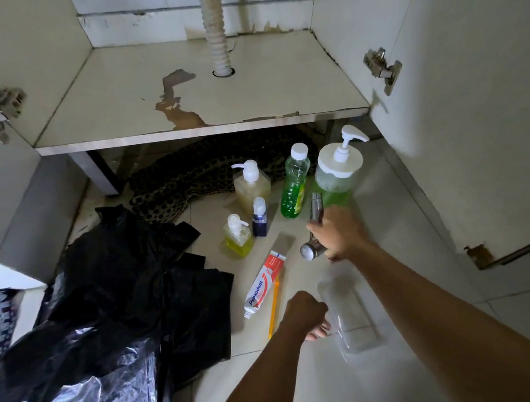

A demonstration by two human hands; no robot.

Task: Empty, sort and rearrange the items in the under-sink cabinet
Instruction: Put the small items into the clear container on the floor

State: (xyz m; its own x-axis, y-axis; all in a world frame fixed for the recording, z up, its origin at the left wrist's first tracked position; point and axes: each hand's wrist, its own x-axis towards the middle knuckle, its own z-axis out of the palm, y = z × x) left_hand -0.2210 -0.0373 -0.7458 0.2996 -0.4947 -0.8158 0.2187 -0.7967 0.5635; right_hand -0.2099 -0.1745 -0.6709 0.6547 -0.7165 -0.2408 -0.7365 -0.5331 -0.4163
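The cabinet shelf (124,94) stands bare, its doors swung open. On the floor tiles below, my right hand (338,233) grips a chrome faucet part (314,225) just in front of a big green pump jug (336,167). My left hand (306,311) is curled at the near end of a clear plastic tray (350,317) and holds its edge. To the left stand a green bottle (295,183), an amber pump bottle (251,183), a yellow pump bottle (238,237) and a small dark blue bottle (260,217). A toothpaste tube (265,284) and an orange toothbrush (274,307) lie flat.
Black plastic bags (122,289) sprawl over the floor at left. A patterned cloth (193,177) lies under the cabinet. A corrugated drain hose (217,31) drops through the shelf. The right door (471,123) stands close to my right arm.
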